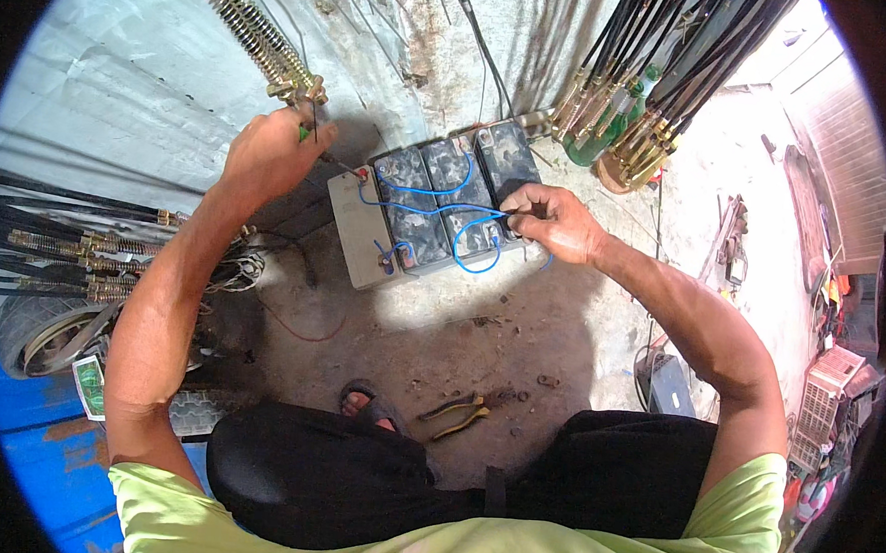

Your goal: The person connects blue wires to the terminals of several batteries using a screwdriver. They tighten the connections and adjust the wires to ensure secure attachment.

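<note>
Pinkish crate (823, 405); black-tyred wheel (31, 331)

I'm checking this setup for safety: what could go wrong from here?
1. The thin metal tool in the left hand points at the corner of the gray battery; a slip might bridge contacts and spark.
2. The right hand pinches blue wire over the battery tops; a loose end could touch the wrong terminal.
3. Pliers lie near the sandaled foot and might be stepped on.

Scuffed, dusty plastic batteries (420, 241), smooth plastic-coated wires (478, 272), shiny metal springs (245, 31), rough gritty floor (429, 346)
</note>
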### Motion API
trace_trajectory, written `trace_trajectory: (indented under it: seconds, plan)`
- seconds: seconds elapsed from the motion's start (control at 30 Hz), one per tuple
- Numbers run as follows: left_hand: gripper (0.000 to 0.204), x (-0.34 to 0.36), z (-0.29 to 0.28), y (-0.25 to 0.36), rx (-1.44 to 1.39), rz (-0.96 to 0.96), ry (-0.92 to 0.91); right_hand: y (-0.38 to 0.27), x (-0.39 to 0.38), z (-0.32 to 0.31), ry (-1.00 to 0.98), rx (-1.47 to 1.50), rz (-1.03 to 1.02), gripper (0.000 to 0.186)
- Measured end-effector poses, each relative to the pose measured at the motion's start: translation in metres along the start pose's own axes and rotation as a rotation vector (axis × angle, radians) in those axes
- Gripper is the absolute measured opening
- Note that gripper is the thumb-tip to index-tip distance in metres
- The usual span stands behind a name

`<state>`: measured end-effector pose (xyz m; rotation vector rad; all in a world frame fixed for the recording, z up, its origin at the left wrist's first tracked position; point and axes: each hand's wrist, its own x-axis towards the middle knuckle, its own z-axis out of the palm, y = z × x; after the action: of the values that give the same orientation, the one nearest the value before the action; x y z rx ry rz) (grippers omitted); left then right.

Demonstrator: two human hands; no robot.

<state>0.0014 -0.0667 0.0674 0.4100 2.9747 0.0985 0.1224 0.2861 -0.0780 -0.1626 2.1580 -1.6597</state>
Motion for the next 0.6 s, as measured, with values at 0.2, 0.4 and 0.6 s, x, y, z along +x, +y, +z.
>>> trace_trajectory:
  seconds: [0.2,0.4,0.6]
  plan:
    - [0.030,-0.003,-0.004,0.005,-0.129,0.317,0.031,0.003,0.001,0.000,-0.007,0.035,0.006,0.020]
    - [0.029,0.005,0.006,-0.006,-0.101,0.586,0.044,0.005,0.003,-0.001,-0.010,0.034,-0.008,0.021]
    - [0.028,0.003,0.008,-0.004,-0.097,0.374,0.043,-0.002,0.000,0.000,0.023,-0.033,-0.016,0.019]
